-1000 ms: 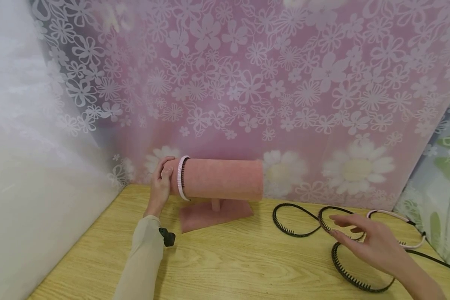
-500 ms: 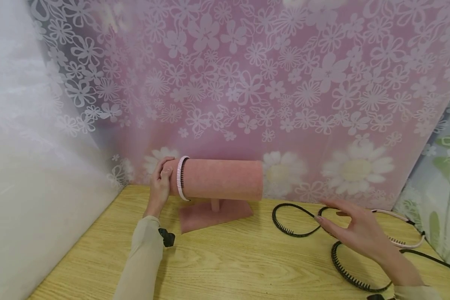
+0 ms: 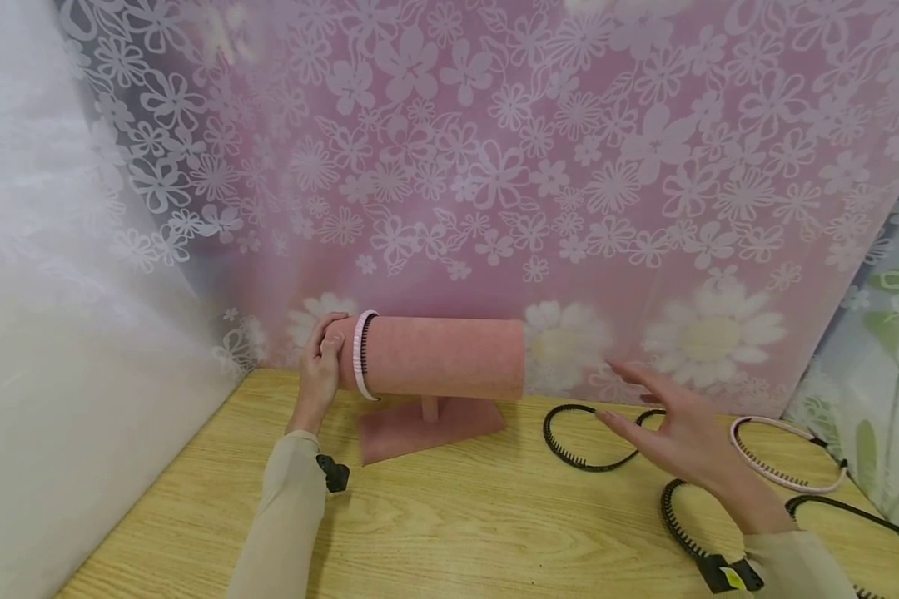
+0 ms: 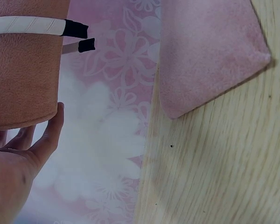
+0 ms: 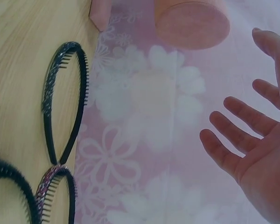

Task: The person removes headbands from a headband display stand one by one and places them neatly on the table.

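My left hand point(image 3: 318, 374) grips the left end of a pink plush roll-shaped headband stand point(image 3: 449, 358). In the left wrist view the fingers point(image 4: 49, 137) wrap the stand's end edge. A pale pink toothed headband point(image 3: 359, 358) sits round the roll near that hand; its black tips point(image 4: 77, 29) show below the roll. My right hand point(image 3: 685, 433) hovers over the table with fingers spread, holding nothing. Left of it lies a black toothed headband point(image 3: 569, 457). A second dark headband, sparkly and reddish in the right wrist view point(image 5: 47, 182), is partly hidden behind the hand.
On the right of the wooden table point(image 3: 494, 532) lie a pale pink headband point(image 3: 764, 470) and a dark headband point(image 3: 677, 528), partly covered by the right wrist. A dark band end point(image 3: 846, 504) shows farther right. A flowered pink backdrop point(image 3: 449, 208) stands close behind the stand.
My right hand has moved left and upward, away from the right-hand headbands, its fingers extending further. The left hand, the stand and the headband on it have stayed put.
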